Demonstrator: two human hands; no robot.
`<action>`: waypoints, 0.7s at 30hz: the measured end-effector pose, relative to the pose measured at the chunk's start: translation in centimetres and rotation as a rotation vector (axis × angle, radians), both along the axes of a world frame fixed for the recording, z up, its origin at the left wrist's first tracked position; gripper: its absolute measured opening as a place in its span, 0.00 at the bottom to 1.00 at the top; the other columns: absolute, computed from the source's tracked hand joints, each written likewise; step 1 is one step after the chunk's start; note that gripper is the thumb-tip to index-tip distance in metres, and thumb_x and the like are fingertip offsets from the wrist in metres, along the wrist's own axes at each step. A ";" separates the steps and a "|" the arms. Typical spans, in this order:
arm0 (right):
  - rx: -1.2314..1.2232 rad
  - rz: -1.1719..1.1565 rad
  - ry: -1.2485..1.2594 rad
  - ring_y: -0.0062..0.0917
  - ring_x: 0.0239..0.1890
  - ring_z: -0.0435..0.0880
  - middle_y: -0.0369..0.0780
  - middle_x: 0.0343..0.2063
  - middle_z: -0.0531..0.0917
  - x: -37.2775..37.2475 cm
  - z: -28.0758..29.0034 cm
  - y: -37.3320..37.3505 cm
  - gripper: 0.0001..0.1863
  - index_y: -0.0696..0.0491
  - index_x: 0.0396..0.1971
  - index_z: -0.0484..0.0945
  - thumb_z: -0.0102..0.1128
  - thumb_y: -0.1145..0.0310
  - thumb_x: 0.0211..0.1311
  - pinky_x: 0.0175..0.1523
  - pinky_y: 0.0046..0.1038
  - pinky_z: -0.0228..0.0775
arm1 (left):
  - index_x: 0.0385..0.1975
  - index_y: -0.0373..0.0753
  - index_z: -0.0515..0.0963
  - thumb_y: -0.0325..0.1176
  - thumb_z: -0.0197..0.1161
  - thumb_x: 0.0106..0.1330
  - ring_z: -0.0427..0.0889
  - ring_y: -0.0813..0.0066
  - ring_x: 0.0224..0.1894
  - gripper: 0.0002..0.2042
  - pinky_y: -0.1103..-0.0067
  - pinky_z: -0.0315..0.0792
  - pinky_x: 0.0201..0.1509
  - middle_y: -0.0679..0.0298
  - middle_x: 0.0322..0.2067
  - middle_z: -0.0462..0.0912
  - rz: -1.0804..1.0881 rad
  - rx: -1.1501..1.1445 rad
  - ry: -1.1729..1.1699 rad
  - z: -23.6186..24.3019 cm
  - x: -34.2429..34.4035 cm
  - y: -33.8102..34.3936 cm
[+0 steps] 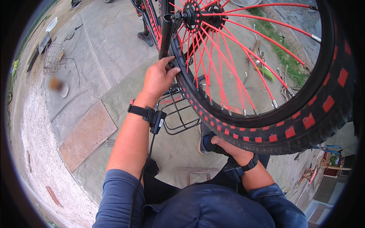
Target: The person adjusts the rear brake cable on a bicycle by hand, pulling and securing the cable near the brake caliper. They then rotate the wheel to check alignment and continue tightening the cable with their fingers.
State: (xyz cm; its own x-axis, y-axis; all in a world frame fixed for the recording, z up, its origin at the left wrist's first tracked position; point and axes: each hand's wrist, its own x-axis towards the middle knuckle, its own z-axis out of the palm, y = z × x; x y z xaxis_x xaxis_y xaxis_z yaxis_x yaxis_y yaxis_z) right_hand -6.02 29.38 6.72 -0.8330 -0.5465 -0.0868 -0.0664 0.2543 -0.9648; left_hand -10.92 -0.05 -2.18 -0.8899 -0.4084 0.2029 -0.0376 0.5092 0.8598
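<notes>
A bicycle wheel with red spokes (235,70) and a black tyre with red tread blocks (262,138) fills the upper right. My left hand (161,78) is at the tyre's left side, beside the black frame tube (165,36). Its thumb and forefinger are closed on the tyre's edge. My right hand (232,149) is under the tyre's lower edge, thumb showing. The tyre hides its other fingers, so I cannot tell how firmly it holds. Red-dotted hub flanges (192,16) sit at the wheel's centre.
A black wire rack (180,116) lies below the wheel's left side. On the grey ground sheet are a rusty flat board (88,135) and, farther left, a wire basket (54,57). Tools (260,60) lie beyond the spokes, near a grass strip (275,43).
</notes>
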 end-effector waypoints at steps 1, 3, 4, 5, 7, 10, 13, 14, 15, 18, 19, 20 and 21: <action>-0.016 -0.016 -0.034 0.21 0.50 0.79 0.36 0.48 0.81 0.1 0.2 0.1 0.50 0.60 0.58 0.69 0.83 0.41 0.44 0.56 0.28 0.73 | 0.56 0.33 0.79 0.29 0.72 0.63 0.77 0.77 0.27 0.22 0.77 0.74 0.35 0.63 0.25 0.81 0.001 0.001 -0.006 0.0 0.0 0.0; -0.072 -0.014 -0.020 0.20 0.49 0.79 0.36 0.48 0.82 0.0 0.2 0.2 0.52 0.60 0.57 0.69 0.82 0.38 0.41 0.55 0.28 0.74 | 0.57 0.33 0.79 0.29 0.72 0.63 0.78 0.77 0.27 0.22 0.78 0.74 0.35 0.64 0.25 0.81 -0.006 0.017 -0.018 0.1 -0.1 0.2; -0.095 -0.011 -0.027 0.20 0.49 0.80 0.36 0.47 0.82 -0.1 0.3 0.3 0.53 0.60 0.57 0.69 0.82 0.37 0.40 0.55 0.28 0.74 | 0.57 0.32 0.78 0.29 0.72 0.64 0.78 0.78 0.27 0.22 0.78 0.74 0.35 0.64 0.25 0.81 -0.010 0.030 -0.023 0.2 -0.2 0.3; -0.107 -0.004 -0.060 0.21 0.49 0.80 0.36 0.47 0.82 -0.2 0.7 0.3 0.54 0.60 0.58 0.68 0.81 0.36 0.40 0.55 0.28 0.74 | 0.57 0.32 0.78 0.29 0.72 0.64 0.78 0.78 0.28 0.21 0.78 0.75 0.36 0.64 0.25 0.81 -0.011 0.041 -0.028 0.1 -0.1 0.3; -0.076 -0.017 -0.072 0.21 0.48 0.80 0.35 0.45 0.83 -0.2 0.4 0.6 0.54 0.60 0.58 0.69 0.81 0.36 0.40 0.54 0.27 0.75 | 0.57 0.32 0.78 0.29 0.72 0.64 0.79 0.78 0.28 0.21 0.78 0.75 0.36 0.64 0.25 0.81 -0.008 0.027 -0.020 -0.2 -0.1 0.1; 0.052 -0.032 0.050 0.21 0.46 0.81 0.35 0.44 0.84 -0.4 -0.5 1.3 0.49 0.59 0.56 0.73 0.82 0.38 0.42 0.52 0.27 0.76 | 0.58 0.32 0.78 0.29 0.71 0.64 0.79 0.79 0.28 0.22 0.78 0.75 0.36 0.64 0.25 0.81 -0.015 0.046 -0.038 0.0 -0.1 0.3; 0.058 0.029 0.159 0.21 0.48 0.81 0.34 0.45 0.84 -0.6 -0.5 0.9 0.42 0.57 0.54 0.77 0.82 0.42 0.46 0.53 0.27 0.76 | 0.59 0.32 0.77 0.29 0.71 0.65 0.80 0.79 0.28 0.22 0.79 0.75 0.36 0.64 0.26 0.81 -0.012 0.099 -0.086 0.3 0.6 0.4; -0.018 0.029 0.114 0.21 0.48 0.81 0.34 0.46 0.84 -0.7 -1.2 0.9 0.40 0.57 0.53 0.78 0.82 0.44 0.48 0.54 0.27 0.76 | 0.59 0.32 0.77 0.29 0.71 0.65 0.80 0.79 0.28 0.23 0.79 0.75 0.36 0.64 0.26 0.81 -0.007 0.118 -0.104 0.5 0.7 0.2; -0.027 0.073 0.180 0.22 0.50 0.81 0.35 0.47 0.84 -1.0 -1.8 1.3 0.38 0.57 0.53 0.78 0.81 0.46 0.50 0.55 0.28 0.76 | 0.60 0.33 0.76 0.30 0.71 0.66 0.80 0.79 0.29 0.23 0.79 0.75 0.36 0.64 0.26 0.82 -0.007 0.087 -0.113 1.1 1.1 0.1; -0.069 0.105 0.315 0.22 0.51 0.81 0.35 0.47 0.85 -1.4 -3.5 1.7 0.35 0.57 0.54 0.79 0.79 0.48 0.54 0.57 0.29 0.75 | 0.61 0.33 0.76 0.31 0.69 0.67 0.80 0.79 0.30 0.23 0.80 0.75 0.37 0.65 0.28 0.82 0.002 0.007 -0.139 2.4 2.4 -1.0; -0.085 0.100 0.350 0.22 0.51 0.81 0.35 0.47 0.85 -1.5 -3.6 1.7 0.35 0.57 0.54 0.79 0.79 0.48 0.54 0.57 0.29 0.75 | 0.61 0.33 0.76 0.32 0.69 0.68 0.80 0.79 0.30 0.22 0.80 0.75 0.37 0.64 0.28 0.83 0.010 -0.010 -0.148 2.8 3.0 -1.6; -0.093 0.085 0.399 0.24 0.52 0.81 0.36 0.48 0.85 -1.4 -2.9 1.3 0.33 0.56 0.54 0.80 0.78 0.48 0.55 0.58 0.30 0.75 | 0.60 0.33 0.76 0.32 0.69 0.68 0.81 0.79 0.31 0.22 0.80 0.75 0.37 0.64 0.28 0.83 0.016 -0.026 -0.156 3.6 3.8 -1.9; -0.001 0.114 0.482 0.24 0.52 0.81 0.36 0.48 0.85 -1.5 -2.9 1.5 0.33 0.56 0.54 0.80 0.77 0.48 0.55 0.58 0.31 0.75 | 0.60 0.33 0.76 0.32 0.68 0.68 0.81 0.79 0.31 0.22 0.80 0.75 0.37 0.64 0.28 0.83 0.022 -0.041 -0.164 4.3 4.6 -2.3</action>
State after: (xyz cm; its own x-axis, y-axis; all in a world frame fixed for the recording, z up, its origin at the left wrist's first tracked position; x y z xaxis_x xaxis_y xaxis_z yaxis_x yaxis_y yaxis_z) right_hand -7.50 30.89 3.77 -0.7130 -0.6366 0.2939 -0.5322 0.2186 -0.8179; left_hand -6.36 -2.31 2.10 -0.9035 -0.4224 0.0729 -0.1868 0.5412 0.8199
